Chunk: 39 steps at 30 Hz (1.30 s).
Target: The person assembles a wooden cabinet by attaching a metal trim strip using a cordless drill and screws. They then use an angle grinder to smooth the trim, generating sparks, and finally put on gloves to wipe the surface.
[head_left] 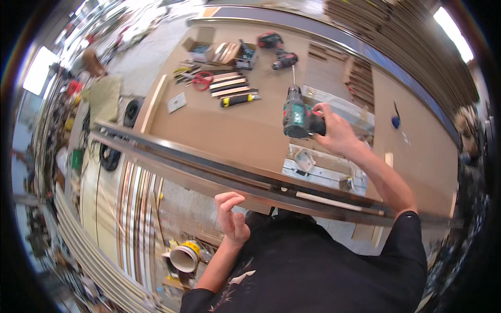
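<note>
My right hand (336,130) is wrapped round the grip of a green and black cordless drill (296,116). Its long bit points away from me, over a big brown panel (235,138) beside a rectangular opening. My left hand (230,216) hovers at the near side of a dark metal frame bar (219,169), with its fingers curled in. Whatever those fingers may hold is too small or hidden to make out.
On the panel lie a second, red and black drill (284,60), a yellow and black screwdriver (239,100), red-handled scissors (202,80), wood strips (229,83) and a box of screws (200,52). A blue-handled tool (395,121) rests at right. Below left stands a white bucket (184,258).
</note>
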Each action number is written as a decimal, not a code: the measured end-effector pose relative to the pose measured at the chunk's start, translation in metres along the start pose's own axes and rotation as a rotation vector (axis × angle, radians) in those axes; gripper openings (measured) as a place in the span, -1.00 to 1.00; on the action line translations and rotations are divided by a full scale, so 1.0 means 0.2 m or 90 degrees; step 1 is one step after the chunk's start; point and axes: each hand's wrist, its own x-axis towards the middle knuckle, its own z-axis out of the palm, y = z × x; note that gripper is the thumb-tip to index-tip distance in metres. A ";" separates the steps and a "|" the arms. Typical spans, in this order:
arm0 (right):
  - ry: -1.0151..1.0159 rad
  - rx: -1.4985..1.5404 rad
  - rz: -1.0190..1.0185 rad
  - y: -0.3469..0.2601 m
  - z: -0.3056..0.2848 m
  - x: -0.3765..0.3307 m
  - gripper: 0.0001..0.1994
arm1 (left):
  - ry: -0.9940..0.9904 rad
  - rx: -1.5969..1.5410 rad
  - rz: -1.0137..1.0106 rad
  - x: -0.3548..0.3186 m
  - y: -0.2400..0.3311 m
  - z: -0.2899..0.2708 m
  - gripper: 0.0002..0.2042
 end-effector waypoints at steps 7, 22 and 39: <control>0.005 -0.110 0.061 0.41 0.84 0.45 -0.45 | 0.064 0.269 -0.001 0.08 -0.04 -0.35 -0.71; -0.140 -0.420 0.171 0.24 1.08 0.84 -0.29 | 0.014 0.642 -0.183 1.21 -0.88 -1.51 -0.70; -0.033 -0.172 0.028 -0.31 0.95 1.00 -0.62 | 0.275 0.638 0.001 1.30 -1.13 -1.83 -0.89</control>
